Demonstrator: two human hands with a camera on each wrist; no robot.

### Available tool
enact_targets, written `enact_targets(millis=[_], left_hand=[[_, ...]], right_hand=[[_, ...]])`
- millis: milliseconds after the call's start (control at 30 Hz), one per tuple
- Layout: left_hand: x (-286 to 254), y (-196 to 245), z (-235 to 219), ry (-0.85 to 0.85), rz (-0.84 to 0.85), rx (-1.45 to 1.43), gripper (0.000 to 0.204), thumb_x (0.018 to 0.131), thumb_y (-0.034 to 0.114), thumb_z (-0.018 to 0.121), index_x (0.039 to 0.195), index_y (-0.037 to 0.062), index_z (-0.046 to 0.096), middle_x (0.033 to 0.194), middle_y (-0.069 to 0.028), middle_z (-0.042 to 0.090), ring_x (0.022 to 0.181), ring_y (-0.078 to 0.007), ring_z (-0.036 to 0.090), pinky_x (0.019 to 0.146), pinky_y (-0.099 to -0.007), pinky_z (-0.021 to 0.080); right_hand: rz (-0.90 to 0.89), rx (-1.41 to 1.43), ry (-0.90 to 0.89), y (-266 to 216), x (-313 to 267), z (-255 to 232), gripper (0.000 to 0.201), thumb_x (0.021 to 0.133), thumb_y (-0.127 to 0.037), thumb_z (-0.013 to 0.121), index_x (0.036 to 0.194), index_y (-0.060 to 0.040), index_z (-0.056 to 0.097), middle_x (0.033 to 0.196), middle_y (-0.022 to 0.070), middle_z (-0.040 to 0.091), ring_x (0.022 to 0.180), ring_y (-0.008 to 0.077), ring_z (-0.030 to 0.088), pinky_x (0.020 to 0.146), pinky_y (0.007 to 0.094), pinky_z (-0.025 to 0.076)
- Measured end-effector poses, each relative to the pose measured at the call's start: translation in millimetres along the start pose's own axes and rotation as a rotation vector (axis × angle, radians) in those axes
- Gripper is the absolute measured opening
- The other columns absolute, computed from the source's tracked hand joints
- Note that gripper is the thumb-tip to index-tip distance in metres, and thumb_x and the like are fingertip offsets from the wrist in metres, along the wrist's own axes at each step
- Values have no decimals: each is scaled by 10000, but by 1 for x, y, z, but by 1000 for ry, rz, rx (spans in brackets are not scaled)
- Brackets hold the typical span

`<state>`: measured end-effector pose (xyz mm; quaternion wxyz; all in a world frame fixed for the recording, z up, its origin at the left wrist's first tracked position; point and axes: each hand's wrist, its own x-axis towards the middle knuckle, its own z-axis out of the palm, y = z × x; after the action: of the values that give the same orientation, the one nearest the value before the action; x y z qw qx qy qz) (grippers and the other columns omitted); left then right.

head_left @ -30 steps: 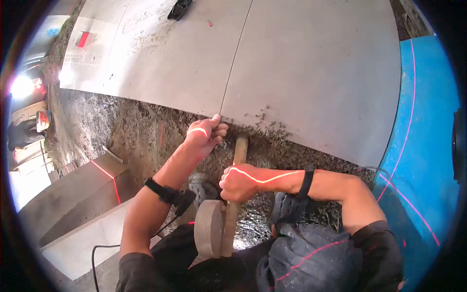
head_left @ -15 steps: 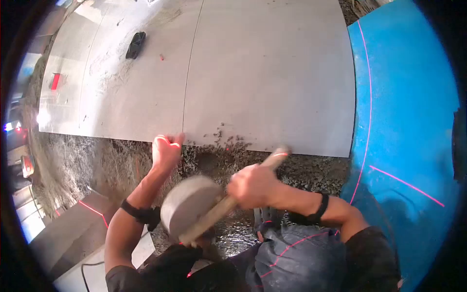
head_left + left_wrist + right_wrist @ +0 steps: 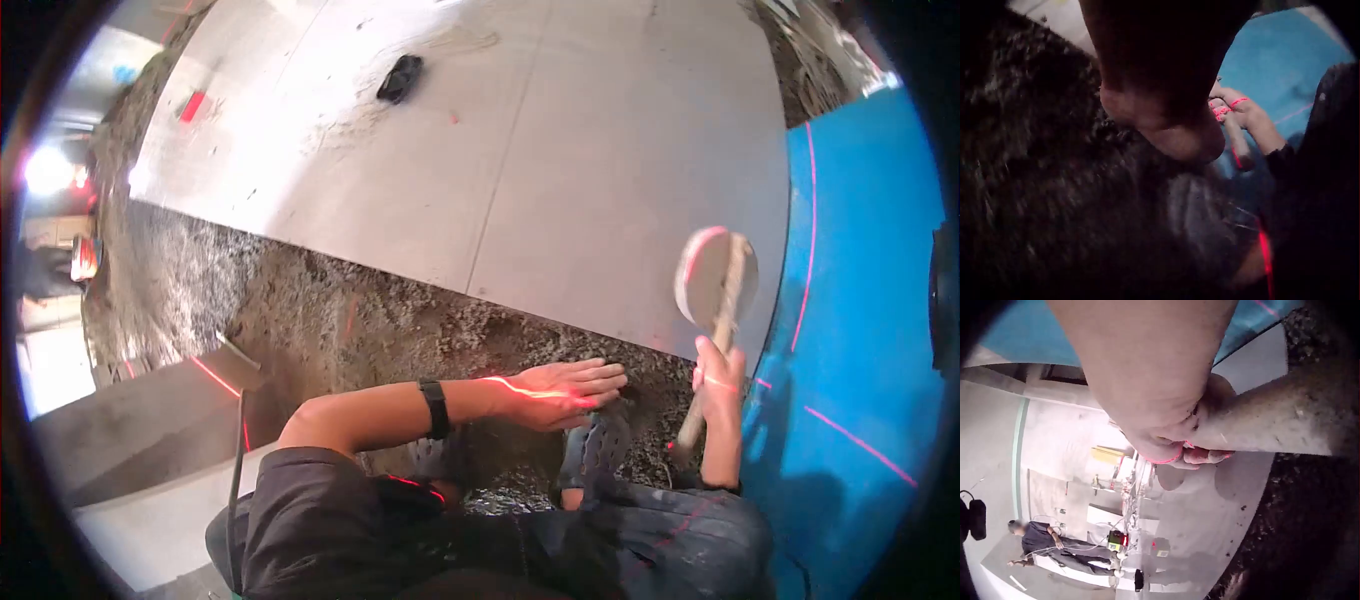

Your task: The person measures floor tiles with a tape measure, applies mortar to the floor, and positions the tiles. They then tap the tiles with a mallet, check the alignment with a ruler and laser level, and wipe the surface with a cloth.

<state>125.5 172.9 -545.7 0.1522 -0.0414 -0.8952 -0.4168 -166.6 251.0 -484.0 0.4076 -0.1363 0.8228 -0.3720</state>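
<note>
My right hand (image 3: 720, 385) grips the wooden handle (image 3: 690, 425) of a mallet on the right side. Its round pale head (image 3: 705, 280) is raised, overlapping the right end of a large grey tile (image 3: 630, 190) in the head view. In the right wrist view the thick, speckled handle (image 3: 1272, 419) runs out of the fist. My left hand (image 3: 560, 395) is flat with straight fingers, palm down, over the rough mortar bed just short of the tile's near edge. It holds nothing. The left wrist view shows this hand (image 3: 1160, 119) dark against the ground.
A thin joint separates the grey tile from another tile (image 3: 400, 200) to its left. On that one lie a black object (image 3: 400, 80) and a red piece (image 3: 192, 106). A blue surface (image 3: 850, 300) borders the right side. Another person (image 3: 1054, 544) stands in the background.
My left hand has left the joint at the tile edge and swung right. My right hand has carried the mallet right and turned its head upward. Crumbs on the tile's near edge no longer show.
</note>
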Motion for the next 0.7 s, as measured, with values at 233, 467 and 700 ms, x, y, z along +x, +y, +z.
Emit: enact_targets(millis=[233, 467, 700], left_hand=[[9, -8, -25, 943, -1137, -127, 234, 889, 173, 679, 732, 35, 575, 596, -173, 560, 588, -360, 607, 575, -485, 478], [-69, -44, -109, 358, -673, 507, 694, 885, 258, 687, 1438, -63, 418, 1518, -274, 382, 1442, -432, 343, 1206, -506, 293], [-108, 33, -199, -721, -755, 247, 242, 904, 226, 596, 1042, 33, 643, 1018, -183, 674, 995, -358, 667, 871, -478, 550]], right_hand=[[52, -56, 43, 43, -58, -26, 502, 889, -108, 634, 1352, 58, 533, 604, 1, 476, 406, 111, 446, 371, 287, 369], [112, -99, 73, 95, -80, -62, 162, 874, -137, 656, 904, 19, 624, 592, 25, 509, 423, 132, 492, 385, 311, 395], [251, -233, 26, 104, -81, -74, 217, 867, -187, 677, 768, -32, 562, 556, 11, 514, 418, 131, 505, 389, 312, 397]])
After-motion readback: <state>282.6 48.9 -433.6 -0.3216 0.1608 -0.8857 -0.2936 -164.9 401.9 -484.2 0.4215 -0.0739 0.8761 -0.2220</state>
